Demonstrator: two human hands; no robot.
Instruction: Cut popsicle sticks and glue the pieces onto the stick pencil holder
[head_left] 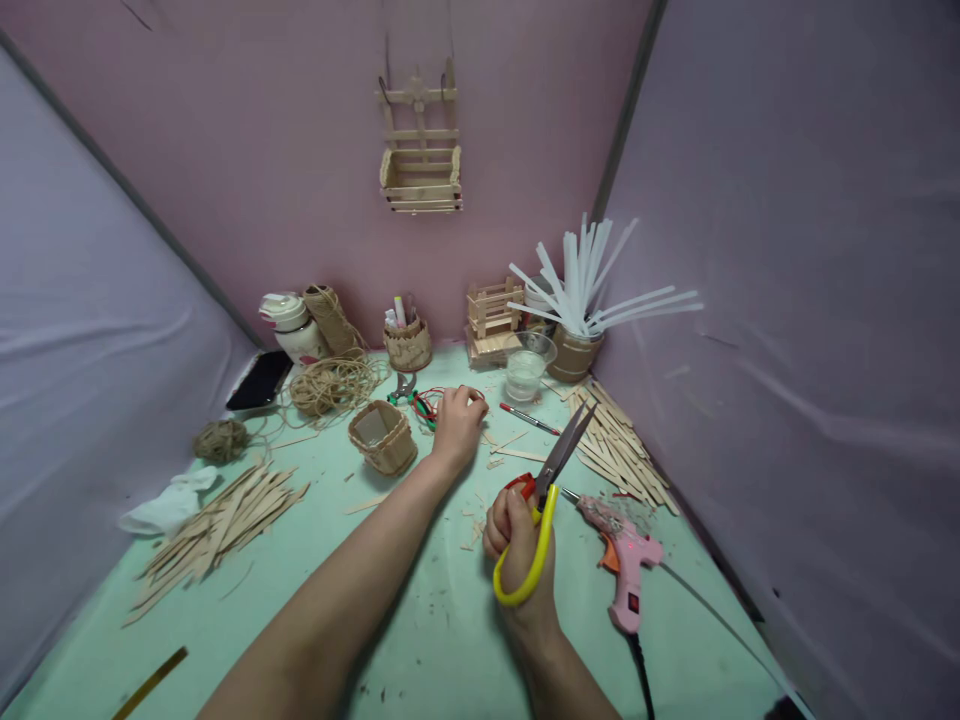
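Through the head camera I am looking down at a pale green table [420,625] that is running up to a pink wall [525,150]. Long white sticks [576,275] are fanning out of a brown pot [574,358] at the upper right, one pile of flat wooden sticks [621,448] is lying right of centre, and another wooden pile [221,525] is spreading at the lower left. A small wooden rack [422,190] is hanging at the top centre. Right of centre, I am holding yellow-and-red scissors [559,458] in my right hand [519,548], which is wrapping round the handles while the blades are pointing up and slightly parting. A pink glue gun [626,560] is lying just right of them. I am reaching my left hand [459,428] out to the middle, well apart from the other; its fingers are bending over red string [421,406], and I am not able to tell whether they are gripping it. Left of that hand a small basket [397,455] is sitting, with green-handled pliers [406,384] lying behind it. A thin red-ended pen [529,418] is lying between the left hand and the scissor tips.
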